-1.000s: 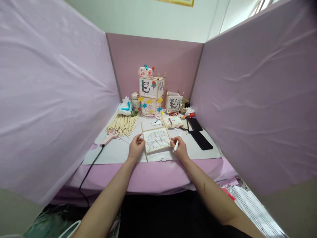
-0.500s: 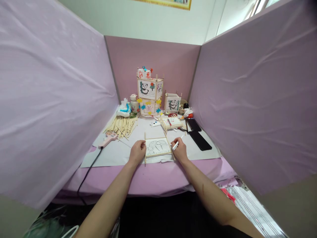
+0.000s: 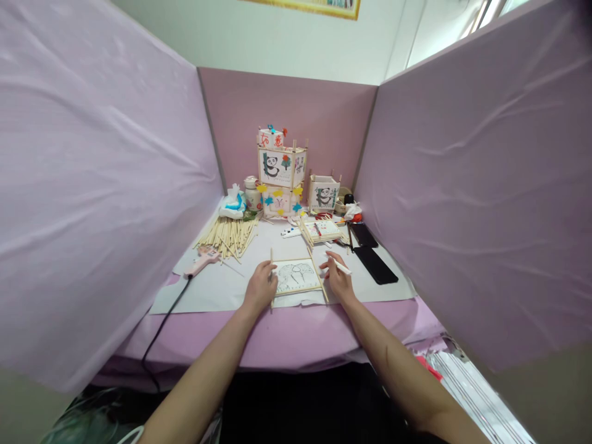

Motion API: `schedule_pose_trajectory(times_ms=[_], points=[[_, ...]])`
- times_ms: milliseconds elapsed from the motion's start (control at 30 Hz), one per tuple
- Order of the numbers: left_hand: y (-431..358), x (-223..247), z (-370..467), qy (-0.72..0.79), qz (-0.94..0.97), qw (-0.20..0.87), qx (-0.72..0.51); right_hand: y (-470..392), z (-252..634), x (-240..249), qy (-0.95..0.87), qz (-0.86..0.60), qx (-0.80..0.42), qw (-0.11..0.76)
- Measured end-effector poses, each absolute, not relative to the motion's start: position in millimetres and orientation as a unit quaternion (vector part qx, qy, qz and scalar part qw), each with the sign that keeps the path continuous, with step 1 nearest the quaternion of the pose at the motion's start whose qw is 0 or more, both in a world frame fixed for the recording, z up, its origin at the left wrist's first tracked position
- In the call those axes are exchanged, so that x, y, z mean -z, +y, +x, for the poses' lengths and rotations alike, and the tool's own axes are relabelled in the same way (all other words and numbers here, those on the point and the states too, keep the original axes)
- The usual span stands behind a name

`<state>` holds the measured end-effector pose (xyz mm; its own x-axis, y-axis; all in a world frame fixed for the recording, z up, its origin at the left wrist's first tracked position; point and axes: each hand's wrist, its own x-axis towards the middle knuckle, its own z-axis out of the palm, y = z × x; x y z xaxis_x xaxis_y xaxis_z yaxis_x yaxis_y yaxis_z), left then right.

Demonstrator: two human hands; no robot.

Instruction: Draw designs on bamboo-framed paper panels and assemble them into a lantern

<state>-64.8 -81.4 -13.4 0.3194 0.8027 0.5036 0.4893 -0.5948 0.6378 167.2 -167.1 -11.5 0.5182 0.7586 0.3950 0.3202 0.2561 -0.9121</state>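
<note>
A drawing panel (image 3: 298, 275), white paper with black line work in a frame of thin wooden sticks, lies on the table in front of me. My left hand (image 3: 261, 283) is closed on the frame's left stick. To the right of the panel, my right hand (image 3: 339, 280) is closed around a white marker pen (image 3: 341, 266). The pen slants across my fingers and stays off the paper. Where its tip points is too small to make out.
Loose wooden sticks (image 3: 229, 234) lie at the left, by a pink glue gun (image 3: 202, 262) with a black cord. Tiered paper lanterns (image 3: 281, 166) and a smaller panda lantern (image 3: 322, 194) stand behind. At right lie black phones (image 3: 375, 265). Stacked panels (image 3: 322, 230) sit mid-table.
My right hand has lifted off the frame's right edge, and the pen has swung round to lean rightward. My left hand has shifted slightly over the left stick.
</note>
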Motion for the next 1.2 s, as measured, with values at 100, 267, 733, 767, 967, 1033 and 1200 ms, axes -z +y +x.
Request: schedule_pose_trajectory(times_ms=[100, 267, 733, 767, 967, 1033, 1200], points=[[-89.4, 14.7, -55.3, 0.415, 0.796, 0.189, -0.399, -159.1, 177.4, -0.3, -0.463, -0.59, -0.177, 0.637], [-84.1, 9.1, -37.6, 0.435, 0.803, 0.202, -0.354, -136.3, 193.4, -15.9, -0.47, -0.588, -0.237, 0.614], [-29.0, -3.0, 5.7, 0.33, 0.891, 0.227, -0.213, -107.1, 194.0, -5.0, -0.664, -0.528, -0.172, 0.501], [-29.4, -1.0, 3.4, 0.32, 0.895, 0.227, -0.213, -107.5, 194.5, -1.6, -0.663, -0.529, -0.168, 0.503], [-28.3, 4.9, -2.2, 0.304, 0.896, 0.248, -0.208, -110.4, 197.5, 13.2, -0.671, -0.517, -0.193, 0.495], [-27.3, 4.3, -1.9, 0.294, 0.899, 0.25, -0.208, -110.4, 198.8, 15.3, -0.672, -0.523, -0.197, 0.486], [-26.3, 4.3, -1.9, 0.295, 0.899, 0.25, -0.205, -110.9, 201.2, 18.3, -0.678, -0.527, -0.204, 0.47]])
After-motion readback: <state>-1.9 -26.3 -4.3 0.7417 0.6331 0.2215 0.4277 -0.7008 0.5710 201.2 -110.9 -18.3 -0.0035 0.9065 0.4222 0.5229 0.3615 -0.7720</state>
